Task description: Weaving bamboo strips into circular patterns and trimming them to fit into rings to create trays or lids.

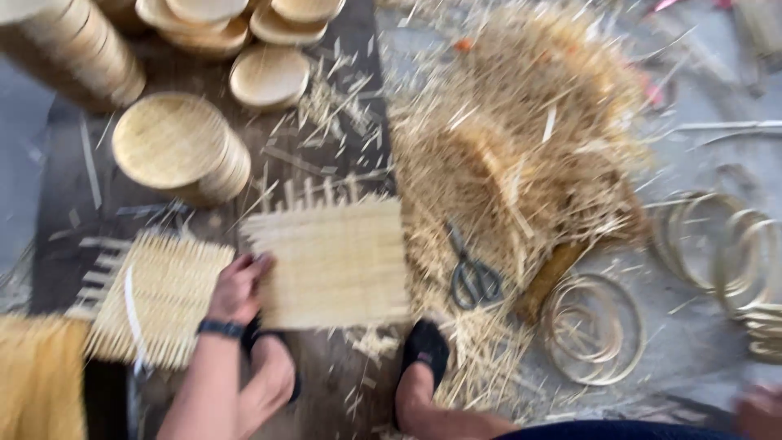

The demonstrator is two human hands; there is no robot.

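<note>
Nearest, two feet in dark sandals rest on the floor, the left foot [273, 371] just below the near edge of a square woven bamboo mat [334, 261], probably placed there to keep the mat close and steady. The left hand [238, 289] lies on the mat's near left corner, fingers curled together over the edge in a light grip, thumb side up; a dark band circles the wrist. The right hand [759, 411] shows only as a blur at the near right corner, so whether its fingers are apart or closed cannot be told. Left of the mat lies a second woven mat [155, 297] with loose strip ends. Right of it, scissors [474, 275] rest on a heap of bamboo shavings [521, 138], within easy reach. Bamboo hoops [590, 326] lie further right, and stacks of round woven trays [181, 147] stand at the far left.
</note>
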